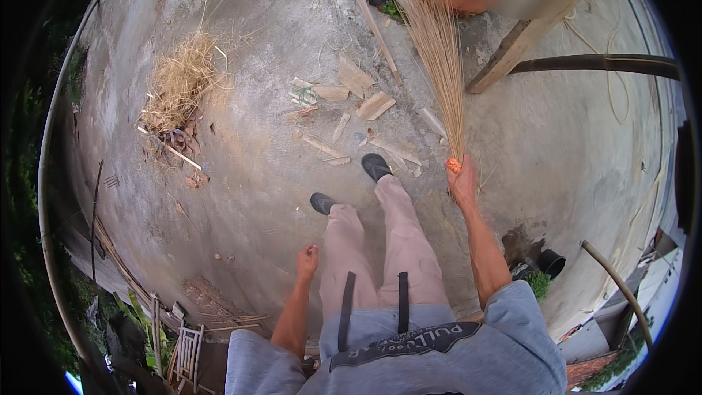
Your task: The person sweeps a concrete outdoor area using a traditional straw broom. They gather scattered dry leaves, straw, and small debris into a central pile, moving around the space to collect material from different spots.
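A stick broom of long, thin tan bristles stretches away from me, fanning out toward the far side. My right hand is closed round its near end, where an orange binding shows. The bristle tips reach the dirt near a reddish-brown surface at the top. My left hand hangs beside my left thigh, fingers curled in, with nothing visible in it. Flat broken wood pieces lie scattered on the concrete ahead of my feet, left of the broom.
A heap of dry straw with leaves lies to the left. A long wooden strip points toward the wood pieces. At the right, a wooden post and a dark pole stand near the broom. A black bucket sits at the lower right.
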A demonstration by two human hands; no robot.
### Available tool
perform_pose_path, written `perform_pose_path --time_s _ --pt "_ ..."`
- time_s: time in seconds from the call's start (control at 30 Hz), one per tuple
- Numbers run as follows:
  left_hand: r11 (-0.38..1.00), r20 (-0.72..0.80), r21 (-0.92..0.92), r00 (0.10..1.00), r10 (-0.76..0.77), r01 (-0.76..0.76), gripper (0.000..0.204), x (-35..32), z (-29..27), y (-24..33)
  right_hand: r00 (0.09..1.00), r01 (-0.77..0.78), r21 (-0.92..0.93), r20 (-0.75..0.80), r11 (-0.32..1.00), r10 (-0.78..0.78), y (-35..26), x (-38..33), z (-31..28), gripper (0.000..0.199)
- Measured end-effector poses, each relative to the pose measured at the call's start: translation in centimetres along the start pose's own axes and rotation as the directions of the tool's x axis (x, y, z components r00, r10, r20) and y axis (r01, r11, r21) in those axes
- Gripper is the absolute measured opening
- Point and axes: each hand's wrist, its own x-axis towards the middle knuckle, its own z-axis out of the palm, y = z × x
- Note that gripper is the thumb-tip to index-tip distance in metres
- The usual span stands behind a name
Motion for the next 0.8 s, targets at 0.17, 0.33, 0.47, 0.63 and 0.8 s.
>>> perform_pose_path --time_s 0.17,0.33,0.47,0.63,0.8 --pt "0.926 0.017 -0.326 0.981 -0.195 0.190 0.048 -6.8 1.0 -1.0 0.998 0.048 -0.309 -0.012 0.950 -0.055 10.7 -10.9 1.4 0.041" --pt "0.926 0.039 -0.315 0.978 -0.206 0.208 0.050 -7.9 -0.4 2.9 0.990 -0.102 -0.475 0.034 0.874 0.134 15.3 -18.9 2.1 0.048" --pt "0.939 0.103 -0.302 0.985 -0.142 0.166 0.050 -5.1 -3.2 4.0 0.985 -0.140 -0.453 0.031 0.881 0.172 15.2 -20.0 3.4 0.047" --pt "0.896 0.138 -0.398 0.978 -0.154 0.197 0.052 -0.2 -8.6 -1.0 0.895 -0.397 -0.246 0.110 0.884 0.432 4.3 -19.4 6.7 0.044" --pt "0.772 0.145 -0.579 0.965 -0.217 0.261 0.048 1.1 -17.0 -0.5 0.919 -0.343 -0.196 0.131 0.919 0.371 -2.5 -18.5 11.1 0.047"
